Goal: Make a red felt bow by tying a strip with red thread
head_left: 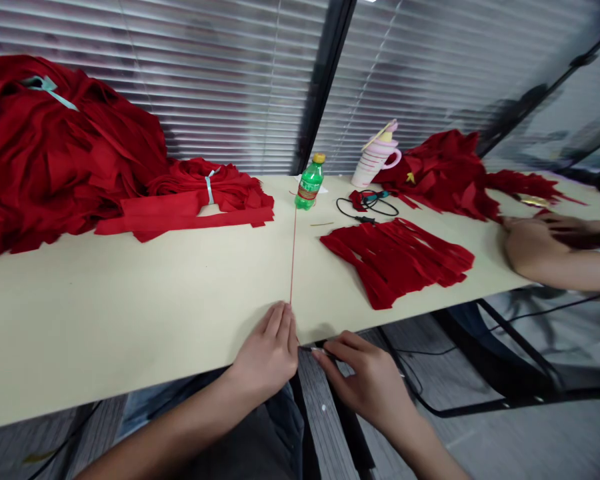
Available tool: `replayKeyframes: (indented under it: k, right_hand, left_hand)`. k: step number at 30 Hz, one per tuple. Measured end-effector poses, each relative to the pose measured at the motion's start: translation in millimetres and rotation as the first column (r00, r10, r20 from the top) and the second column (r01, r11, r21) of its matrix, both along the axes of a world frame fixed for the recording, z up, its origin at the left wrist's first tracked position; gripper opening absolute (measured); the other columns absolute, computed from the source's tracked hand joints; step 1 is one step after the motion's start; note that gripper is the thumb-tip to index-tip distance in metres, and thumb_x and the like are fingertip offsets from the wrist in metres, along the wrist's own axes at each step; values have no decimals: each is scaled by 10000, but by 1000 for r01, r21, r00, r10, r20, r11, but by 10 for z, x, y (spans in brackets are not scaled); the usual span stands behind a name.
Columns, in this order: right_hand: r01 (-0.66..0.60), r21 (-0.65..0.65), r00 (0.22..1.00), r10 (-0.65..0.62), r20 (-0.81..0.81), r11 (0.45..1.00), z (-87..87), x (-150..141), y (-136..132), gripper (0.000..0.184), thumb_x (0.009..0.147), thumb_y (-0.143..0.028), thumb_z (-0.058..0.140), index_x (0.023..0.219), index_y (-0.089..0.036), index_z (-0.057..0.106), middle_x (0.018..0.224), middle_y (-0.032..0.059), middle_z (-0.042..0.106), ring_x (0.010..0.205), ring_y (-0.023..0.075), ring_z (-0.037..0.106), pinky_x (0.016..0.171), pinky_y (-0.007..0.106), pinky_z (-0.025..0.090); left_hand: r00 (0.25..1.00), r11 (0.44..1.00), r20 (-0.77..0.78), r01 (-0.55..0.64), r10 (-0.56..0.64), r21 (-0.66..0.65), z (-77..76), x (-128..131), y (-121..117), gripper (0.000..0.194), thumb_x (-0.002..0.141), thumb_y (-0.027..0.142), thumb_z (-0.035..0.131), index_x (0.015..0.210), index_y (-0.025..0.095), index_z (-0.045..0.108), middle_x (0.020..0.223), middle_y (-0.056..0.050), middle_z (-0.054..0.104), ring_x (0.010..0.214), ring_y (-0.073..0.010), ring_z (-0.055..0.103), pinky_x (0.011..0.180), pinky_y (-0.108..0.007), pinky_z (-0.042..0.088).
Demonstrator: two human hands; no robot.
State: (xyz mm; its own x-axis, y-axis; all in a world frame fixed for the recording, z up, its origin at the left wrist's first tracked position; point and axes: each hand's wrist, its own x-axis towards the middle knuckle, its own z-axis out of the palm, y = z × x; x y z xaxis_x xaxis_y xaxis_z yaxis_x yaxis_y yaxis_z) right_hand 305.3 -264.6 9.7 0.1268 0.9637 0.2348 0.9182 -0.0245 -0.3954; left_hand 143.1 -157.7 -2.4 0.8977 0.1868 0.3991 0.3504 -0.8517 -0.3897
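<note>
Left hand [269,347], its grip hard to tell, meets taut thread [293,260] at center frame; right hand [369,375] pinches a tool [312,349], lower center. Tensioning seems underway; steadiness likely matters next.

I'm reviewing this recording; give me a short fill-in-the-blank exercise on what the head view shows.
1. A thin red cord runs across the table from the green ____ to the left hand.
2. A small object with a dark tip is held in the person's ____ hand.
3. The white cup has a looped pink ____ on its side.
4. Behind the table hang pale slatted ____.

Missing words: bottle; right; handle; blinds.
</note>
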Motion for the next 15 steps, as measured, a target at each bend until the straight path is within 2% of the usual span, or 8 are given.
replayKeyframes:
  k: [9,15]
  right_hand:
    - [-14,-13,1000,14,-15,1000,25,34,6,341,905,-408,493,687,-194,644,655,24,556,575,130,556,554,238,406]
    - [8,-4,999,-9,-38,1000,-40,173,-33,327,893,-407,513,695,-196,665,656,29,563,580,141,562,558,251,407]
  left_hand:
    - [1000,999,-10,-14,14,39,-17,12,-17,387,852,337,604,1095,35,608,1172,-186,624,1132,-263,573,956,-429,454]
    - [1000,999,1,-15,15,52,-29,18,-19,374,858,340,599,1085,43,612,1155,-176,634,1114,-257,585,950,-432,456]
